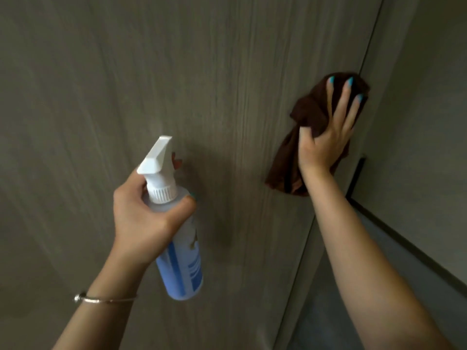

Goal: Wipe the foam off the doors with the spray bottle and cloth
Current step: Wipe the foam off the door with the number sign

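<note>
A grey-brown wood-grain door [126, 84] fills most of the view. My left hand [144, 218] grips a clear spray bottle [184, 261] of blue liquid just below its white trigger head, nozzle pointing up toward the door. My right hand [328, 137] presses a dark brown cloth [303, 117] flat against the door near its right edge, fingers spread over it and thumb hooked into a fold. No foam is plainly visible on the door surface.
A vertical gap [364, 59] marks the door's right edge, with another grey panel [424, 97] beyond it. A dark handle or trim strip [356, 178] runs down at the right. A silver bangle [106, 299] circles my left wrist.
</note>
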The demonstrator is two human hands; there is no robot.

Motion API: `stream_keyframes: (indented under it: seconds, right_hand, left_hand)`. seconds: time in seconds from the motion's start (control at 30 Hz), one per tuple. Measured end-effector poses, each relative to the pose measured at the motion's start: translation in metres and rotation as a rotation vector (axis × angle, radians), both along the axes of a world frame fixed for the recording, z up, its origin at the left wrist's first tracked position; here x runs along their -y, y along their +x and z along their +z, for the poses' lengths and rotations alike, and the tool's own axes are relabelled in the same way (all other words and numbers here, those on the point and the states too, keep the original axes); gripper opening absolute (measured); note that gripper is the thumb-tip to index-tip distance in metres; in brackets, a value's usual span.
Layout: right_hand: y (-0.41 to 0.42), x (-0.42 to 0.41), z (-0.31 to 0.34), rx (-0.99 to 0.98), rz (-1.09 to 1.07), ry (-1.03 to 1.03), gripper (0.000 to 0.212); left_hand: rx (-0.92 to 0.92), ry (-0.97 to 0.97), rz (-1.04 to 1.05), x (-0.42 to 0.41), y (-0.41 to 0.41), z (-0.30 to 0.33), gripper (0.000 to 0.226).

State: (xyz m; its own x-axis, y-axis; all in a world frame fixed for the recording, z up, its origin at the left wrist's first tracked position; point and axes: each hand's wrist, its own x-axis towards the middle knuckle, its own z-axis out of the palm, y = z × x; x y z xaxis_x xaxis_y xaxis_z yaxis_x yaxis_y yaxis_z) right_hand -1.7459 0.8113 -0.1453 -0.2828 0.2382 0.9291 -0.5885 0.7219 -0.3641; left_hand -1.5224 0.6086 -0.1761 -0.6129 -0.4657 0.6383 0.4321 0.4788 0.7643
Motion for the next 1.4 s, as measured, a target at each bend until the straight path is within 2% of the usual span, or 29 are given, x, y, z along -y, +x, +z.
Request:
stream_keyframes:
  seconds: [0.1,0.27,0.4,0.53,0.7,0.9,1.1,1.2,1.3,1.4]
  right_hand:
    - [0.007,0.013,0.026,0.032,-0.032,-0.029,0.067]
    - [0.037,0.054,0.035,0.088,-0.025,-0.059,0.068]
    - [0.078,0.118,0.039,0.02,0.002,0.074,0.077]
    - [0.128,0.196,0.045,-0.061,0.046,0.187,0.074]
    - [0.195,0.296,0.052,-0.132,0.146,0.335,0.074]
    - [0.258,0.396,0.04,-0.208,0.269,0.455,0.065]
    - [0.287,0.436,-0.012,-0.234,0.307,0.656,0.073]
    - [0.286,0.428,-0.062,-0.203,0.296,0.778,0.08]
    - [0.287,0.413,-0.116,-0.13,0.294,0.909,0.092]
    - [0.284,0.404,-0.139,-0.117,0.3,0.951,0.095]
  left_hand:
    - [-0.03,-0.007,0.007,0.009,0.0,0.021,0.047]
    - [-0.043,0.055,0.036,0.033,0.019,0.037,0.043]
    - [-0.043,0.07,0.064,0.06,0.048,0.047,0.045]
    - [-0.082,0.094,0.126,0.098,0.089,0.056,0.051]
    - [-0.073,0.061,0.239,0.146,0.147,0.06,0.04]
    - [-0.081,-0.01,0.362,0.199,0.212,0.059,0.045]
    - [-0.075,-0.044,0.443,0.231,0.264,0.053,0.039]
    - [-0.065,-0.046,0.441,0.235,0.28,0.044,0.045]
    - [-0.061,-0.039,0.426,0.233,0.287,0.031,0.04]
    - [-0.043,-0.015,0.401,0.228,0.286,0.018,0.037]
